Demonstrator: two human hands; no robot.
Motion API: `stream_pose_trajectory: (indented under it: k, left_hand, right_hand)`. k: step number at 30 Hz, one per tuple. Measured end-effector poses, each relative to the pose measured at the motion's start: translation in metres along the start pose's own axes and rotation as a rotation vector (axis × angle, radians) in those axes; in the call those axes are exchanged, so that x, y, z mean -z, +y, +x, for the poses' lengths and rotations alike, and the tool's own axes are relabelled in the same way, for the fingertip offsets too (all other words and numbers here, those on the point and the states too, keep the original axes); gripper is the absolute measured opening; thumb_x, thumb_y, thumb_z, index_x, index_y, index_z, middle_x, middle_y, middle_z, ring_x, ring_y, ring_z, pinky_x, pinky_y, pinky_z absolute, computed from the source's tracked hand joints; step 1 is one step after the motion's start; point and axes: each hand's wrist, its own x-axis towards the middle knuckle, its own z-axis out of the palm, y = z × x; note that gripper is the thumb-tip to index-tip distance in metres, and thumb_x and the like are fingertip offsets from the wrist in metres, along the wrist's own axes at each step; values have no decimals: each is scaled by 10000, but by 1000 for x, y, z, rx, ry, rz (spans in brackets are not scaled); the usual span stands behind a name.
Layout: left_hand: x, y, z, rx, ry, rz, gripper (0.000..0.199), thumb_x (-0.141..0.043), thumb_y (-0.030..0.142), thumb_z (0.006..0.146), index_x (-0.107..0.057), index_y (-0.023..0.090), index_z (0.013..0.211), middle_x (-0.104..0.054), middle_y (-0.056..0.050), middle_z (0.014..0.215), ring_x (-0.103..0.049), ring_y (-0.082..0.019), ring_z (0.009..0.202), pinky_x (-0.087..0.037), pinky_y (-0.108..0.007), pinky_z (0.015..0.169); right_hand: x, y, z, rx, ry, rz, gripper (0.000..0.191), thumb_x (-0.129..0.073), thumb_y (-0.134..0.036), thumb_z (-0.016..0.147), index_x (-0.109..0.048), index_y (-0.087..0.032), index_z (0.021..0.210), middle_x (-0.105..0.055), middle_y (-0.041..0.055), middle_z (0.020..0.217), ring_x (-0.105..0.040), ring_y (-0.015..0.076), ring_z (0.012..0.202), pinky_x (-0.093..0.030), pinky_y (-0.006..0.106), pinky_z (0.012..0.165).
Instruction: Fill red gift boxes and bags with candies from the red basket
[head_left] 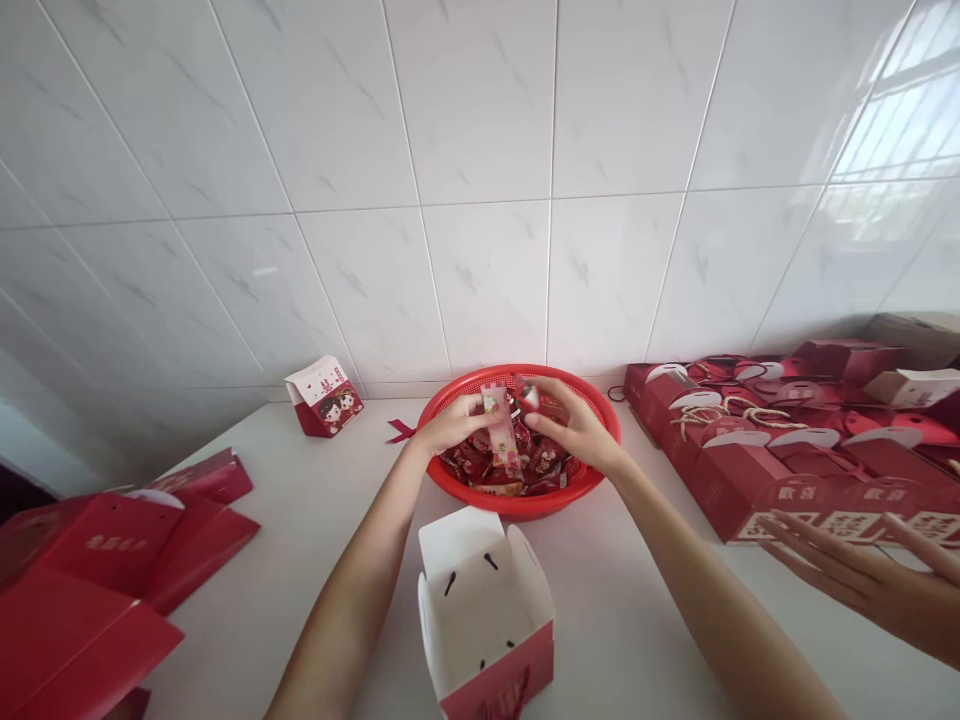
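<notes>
A red plastic basket holds many wrapped sweets. Over its left part, my left hand pinches a long pink and clear packet. Above the right side of the basket, my right hand has its fingers closed on a small red and white wrapped sweet. In front of the basket stands an open box, white inside and red outside, with no sweets visible in it.
Folded red cartons lie at the left. A small printed box stands near the tiled wall. Rows of red gift boxes fill the right side, with another person's hand in front of them.
</notes>
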Motion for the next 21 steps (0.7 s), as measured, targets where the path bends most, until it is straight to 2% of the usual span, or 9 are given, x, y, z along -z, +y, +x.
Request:
stream_pose_trajectory:
  k: [2, 3, 6, 9, 12, 15, 17, 19, 21]
  left_hand:
    - [1, -1, -1, 12, 4, -56, 425, -770, 498, 732, -718, 181, 1010, -757, -64, 1004, -682, -305, 1026, -529, -422, 938]
    - [1, -2, -2, 19, 20, -97, 399, -763, 472, 724, -716, 181, 994, -752, -61, 969, -686, -295, 991, -538, -414, 908]
    - [4, -4, -3, 40, 30, -219, 330, -756, 436, 701, -699, 175, 896, -716, -41, 830, -683, -246, 840, -559, -375, 789]
    - [5, -3, -4, 61, -38, -288, 333, -750, 486, 724, -663, 171, 785, -666, -23, 727, -655, -210, 715, -560, -351, 698]
    - [2, 1, -6, 41, -47, -270, 369, -781, 491, 740, -685, 172, 898, -698, -26, 818, -679, -221, 771, -564, -354, 722]
    - [-2, 7, -10, 15, -92, -214, 430, -833, 457, 710, -689, 180, 1004, -731, -33, 916, -699, -246, 874, -568, -380, 808]
    - [-5, 10, -11, 15, -124, -187, 447, -846, 468, 694, -688, 180, 999, -741, -35, 923, -704, -253, 884, -567, -397, 833]
    - [-7, 11, -11, 9, -112, -164, 474, -845, 495, 692, -680, 182, 1008, -745, -32, 931, -704, -247, 861, -568, -401, 822]
    - [-8, 10, -10, 2, -66, -97, 485, -834, 531, 697, -672, 177, 986, -740, -24, 911, -700, -238, 831, -569, -387, 788]
  right_hand:
    - [-2, 0, 0, 26, -153, -50, 524, -693, -524, 875, -650, -276, 1335, -592, 71, 1475, -496, 283, 1417, -412, 465, 1172]
    - [-3, 1, 1, 27, -188, -56, 507, -667, -534, 896, -662, -284, 1336, -570, 64, 1502, -450, 290, 1457, -384, 482, 1193]
    - [-2, 3, 2, 53, -192, -66, 464, -635, -524, 921, -681, -308, 1329, -554, 48, 1516, -406, 289, 1490, -363, 507, 1207]
    - [-3, 5, 2, 113, -218, -174, 404, -618, -432, 942, -678, -338, 1331, -516, 30, 1548, -415, 276, 1485, -337, 516, 1222]
    - [-4, 5, 2, 147, -232, -262, 451, -613, -377, 940, -625, -336, 1389, -484, 31, 1575, -394, 271, 1498, -288, 518, 1246]
    - [-5, 6, 3, 55, -116, -173, 595, -643, -444, 917, -514, -296, 1480, -457, 67, 1592, -429, 278, 1472, -389, 481, 1191]
    - [-5, 5, 3, -32, -67, -113, 571, -675, -509, 885, -590, -252, 1388, -570, 99, 1484, -550, 298, 1360, -491, 460, 1094]
    - [-5, 3, 3, -88, -57, -71, 483, -719, -547, 837, -696, -207, 1178, -713, 106, 1226, -675, 297, 1141, -563, 446, 968]
    - [-6, 0, 2, -131, -15, 3, 425, -770, -558, 778, -718, -189, 983, -743, 75, 989, -709, 262, 934, -593, 418, 854]
